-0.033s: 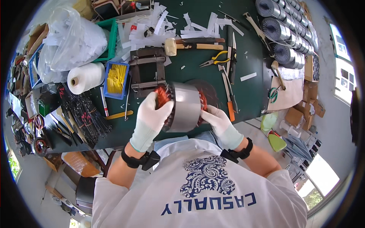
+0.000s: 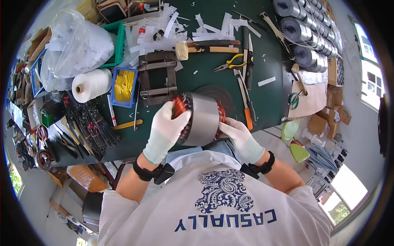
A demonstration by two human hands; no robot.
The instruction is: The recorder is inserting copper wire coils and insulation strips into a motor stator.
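Observation:
A motor stator [image 2: 206, 119], a grey steel ring with copper windings bulging from both ends, is held at the near edge of the green table, its axis running left to right. My left hand [image 2: 167, 127], in a white glove, grips its left end, thumb near the copper coil [image 2: 179, 105] and the slotted rim. At the right end, my gloved right hand [image 2: 242, 138] pinches the edge beside the other coil [image 2: 222, 112]. The fingers beneath the stator are hidden. Behind it lies a dark round disc [image 2: 211, 93], partly covered.
A metal frame fixture [image 2: 158, 80], a mallet [image 2: 182, 50], yellow-handled pliers [image 2: 230, 63] and orange-handled tool [image 2: 248, 119] lie beyond. Left are a blue bin of yellow strips [image 2: 124, 87], a white thread cone [image 2: 92, 85] and black sleeved leads [image 2: 92, 127]. Metal cylinders [image 2: 310, 59] are stacked right.
The stator has shifted slightly right and toward me, with both hands still on it. The tools on the table lie as before.

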